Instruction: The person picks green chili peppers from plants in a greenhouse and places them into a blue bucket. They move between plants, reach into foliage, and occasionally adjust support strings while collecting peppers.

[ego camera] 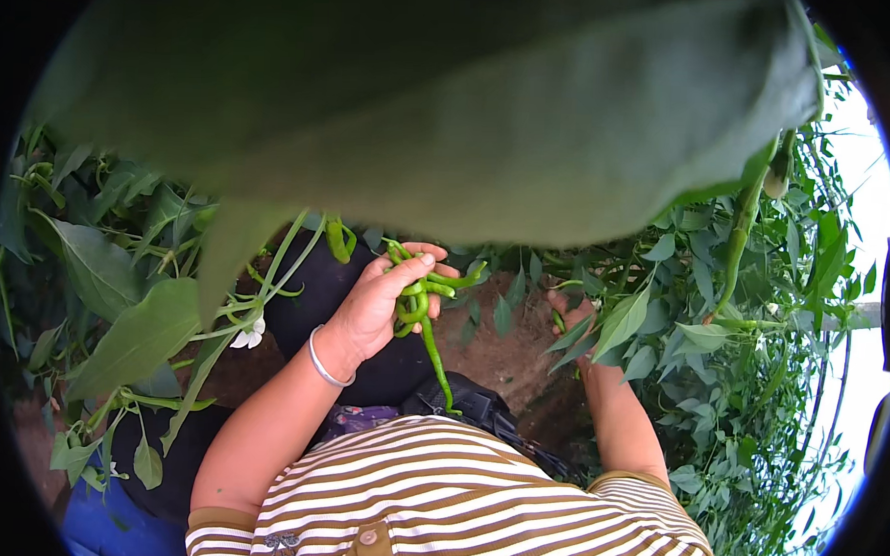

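Several long green chili peppers (pixel 415 303) are bunched in my left hand (pixel 374 301), which wears a silver bangle (pixel 324 358) at the wrist. One long pepper (pixel 436 362) hangs down from the bunch. On the right, my right hand (pixel 572 315) reaches in among the leaves of a pepper plant, with a green pepper (pixel 558 321) at its fingers. Leaves cover part of this hand, so its grip is not clear.
A large blurred leaf (pixel 457 131) blocks the upper view. Pepper plants stand on both sides, with a white flower (pixel 249 336) at left and a hanging pepper (pixel 740 237) at right. Brown soil (pixel 494 353) shows between them. Something blue (pixel 117 520) lies at the lower left.
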Available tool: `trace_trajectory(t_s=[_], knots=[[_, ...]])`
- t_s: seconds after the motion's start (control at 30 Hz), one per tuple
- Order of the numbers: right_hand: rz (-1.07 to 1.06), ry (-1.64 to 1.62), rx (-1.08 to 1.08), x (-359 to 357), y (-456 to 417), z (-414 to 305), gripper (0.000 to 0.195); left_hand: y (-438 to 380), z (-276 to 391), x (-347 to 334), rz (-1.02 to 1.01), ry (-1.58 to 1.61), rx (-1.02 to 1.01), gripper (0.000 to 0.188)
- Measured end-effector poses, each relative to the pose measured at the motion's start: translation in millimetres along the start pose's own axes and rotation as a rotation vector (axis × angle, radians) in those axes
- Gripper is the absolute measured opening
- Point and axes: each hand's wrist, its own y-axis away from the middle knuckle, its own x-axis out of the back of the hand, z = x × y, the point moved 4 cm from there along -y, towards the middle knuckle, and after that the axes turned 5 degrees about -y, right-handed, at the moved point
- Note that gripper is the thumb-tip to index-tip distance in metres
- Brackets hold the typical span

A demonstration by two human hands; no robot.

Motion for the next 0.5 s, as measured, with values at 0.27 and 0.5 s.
trace_trajectory(t_s=[0.27, 0.5], knots=[[-0.135, 0.127, 0.231, -36.1, 50.4, -47.9, 0.028, -1.7, -0.2, 0.1, 0.005, -0.016, 0.013, 0.025], [0.471, -0.115, 0.504, 37.7, 32.1, -93.3, 0.031, -3.7, -0.9, -1.3, -0.018, -0.005, 0.001, 0.026]])
